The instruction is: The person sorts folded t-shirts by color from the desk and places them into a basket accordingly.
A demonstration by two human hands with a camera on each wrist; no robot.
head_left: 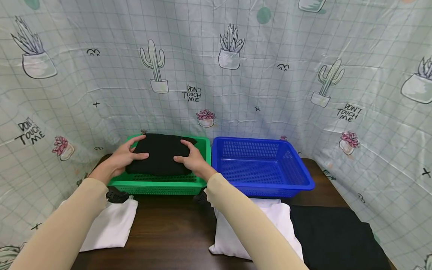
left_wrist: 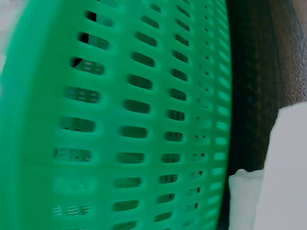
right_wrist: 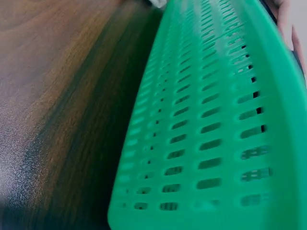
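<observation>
A folded black cloth (head_left: pixel 161 159) lies level within the outline of the green basket (head_left: pixel 158 184) in the head view, inside of its front rim. My left hand (head_left: pixel 123 155) holds the cloth's left side, thumb and index finger spread over the top. At the right side my right hand (head_left: pixel 195 159) holds it the same way, its thumb pointing inward. The other fingers are mostly hidden. Both wrist views are filled by the slotted green wall; the left one also shows white cloth (left_wrist: pixel 283 182) beside it.
A blue basket (head_left: pixel 260 172) stands right of the green one. White folded cloth (head_left: pixel 113 227) lies at the front left of the brown table (head_left: pixel 168 228). Another white cloth (head_left: pixel 280 217) and a black cloth (head_left: pixel 337 236) lie at the front right. A printed curtain (head_left: pixel 209 75) hangs behind.
</observation>
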